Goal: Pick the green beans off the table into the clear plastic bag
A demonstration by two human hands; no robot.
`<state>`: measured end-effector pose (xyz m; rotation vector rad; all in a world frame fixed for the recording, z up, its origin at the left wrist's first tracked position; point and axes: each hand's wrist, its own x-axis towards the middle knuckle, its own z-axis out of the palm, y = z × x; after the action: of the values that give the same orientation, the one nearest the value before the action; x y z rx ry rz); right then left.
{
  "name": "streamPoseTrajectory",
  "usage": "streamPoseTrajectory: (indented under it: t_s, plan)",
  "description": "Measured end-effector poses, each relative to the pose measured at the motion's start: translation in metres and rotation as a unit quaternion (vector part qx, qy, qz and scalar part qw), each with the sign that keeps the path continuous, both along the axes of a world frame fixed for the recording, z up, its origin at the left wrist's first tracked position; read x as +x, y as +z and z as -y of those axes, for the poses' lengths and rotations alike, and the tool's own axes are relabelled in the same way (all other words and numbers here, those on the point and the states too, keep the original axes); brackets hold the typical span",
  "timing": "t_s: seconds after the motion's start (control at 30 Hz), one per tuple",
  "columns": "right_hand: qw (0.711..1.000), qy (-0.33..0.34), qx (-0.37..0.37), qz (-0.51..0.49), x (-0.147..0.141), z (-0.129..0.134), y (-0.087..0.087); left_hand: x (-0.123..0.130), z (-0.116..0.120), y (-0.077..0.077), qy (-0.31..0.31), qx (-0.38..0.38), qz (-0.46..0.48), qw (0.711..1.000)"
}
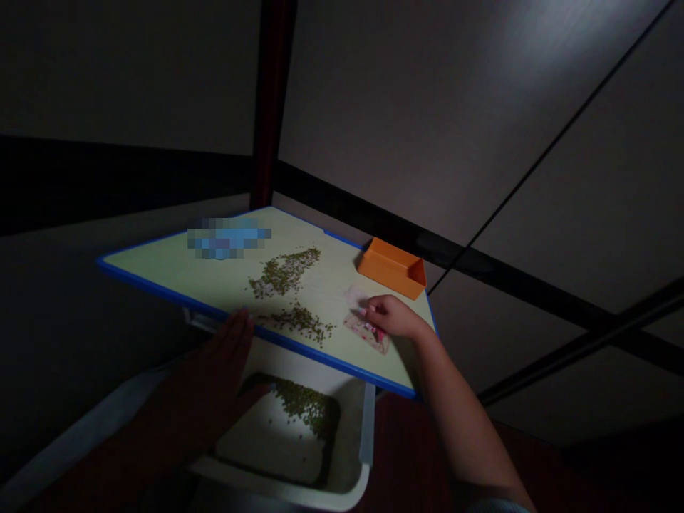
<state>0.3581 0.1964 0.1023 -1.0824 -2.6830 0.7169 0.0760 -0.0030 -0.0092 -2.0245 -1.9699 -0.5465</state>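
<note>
A pale board (187,267) with a blue rim carries two loose heaps of small green grains (286,272). At its right side my right hand (388,315) is closed, pinching something small and pinkish too tiny to name, above a small patterned bag (378,340). My left hand (229,356) rests against the board's front edge, fingers extended and dark in shadow, the thumb apart over the bin below. More green grains (307,410) lie in the corner of that whitish bin (299,491).
An orange open tray (392,267) stands at the board's back right corner. A blurred blue item (229,239) lies at the back left. Grey panels (427,128) with dark strips rise behind the board. Reddish floor (406,456) shows at the bottom right.
</note>
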Motion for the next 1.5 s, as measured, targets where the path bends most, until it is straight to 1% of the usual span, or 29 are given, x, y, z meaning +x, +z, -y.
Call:
streamPoseTrajectory:
  t_s: [0.23, 0.33, 0.43, 0.57, 0.7, 0.83, 1.03, 1.13, 1.2, 1.33, 1.5]
  plan:
    - [0.996, -0.064, 0.053, 0.041, 0.003, 0.001, 0.01, -0.003, -0.002, -0.007, -0.012, 0.037, -0.002, 0.999]
    - [0.992, -0.082, 0.079, 0.053, 0.004, -0.002, 0.008, -0.001, -0.001, -0.004, -0.007, 0.035, -0.01, 0.999]
    - [0.986, -0.098, 0.117, 0.06, 0.001, -0.005, 0.003, 0.003, 0.001, 0.003, 0.005, 0.001, -0.022, 1.0]
    - [0.965, -0.157, 0.185, 0.097, -0.012, 0.0, -0.001, 0.006, 0.002, 0.012, 0.018, -0.042, -0.013, 0.999]
    - [0.935, -0.211, 0.244, 0.147, -0.029, 0.012, 0.001, 0.007, 0.001, 0.013, 0.019, -0.038, -0.017, 0.999]
    - [0.92, -0.248, 0.251, 0.172, -0.04, 0.019, 0.002, 0.007, 0.002, 0.01, 0.014, -0.02, -0.023, 0.999]
    - [0.911, -0.279, 0.257, 0.163, -0.05, 0.017, -0.001, 0.009, 0.001, 0.01, 0.019, -0.009, -0.026, 0.999]
    - [0.914, -0.277, 0.262, 0.136, -0.053, 0.014, -0.005, 0.01, 0.0, 0.011, 0.011, -0.007, -0.024, 1.0]
    - [0.924, -0.258, 0.26, 0.112, -0.055, 0.012, -0.007, 0.01, -0.001, 0.012, 0.01, -0.004, -0.022, 1.0]
    - [0.945, -0.192, 0.261, 0.034, -0.053, 0.007, -0.013, 0.009, -0.001, 0.011, 0.009, -0.003, -0.016, 1.0]
    - [0.961, -0.114, 0.242, -0.068, -0.048, 0.005, -0.019, 0.009, 0.0, 0.01, 0.015, -0.014, -0.021, 1.0]
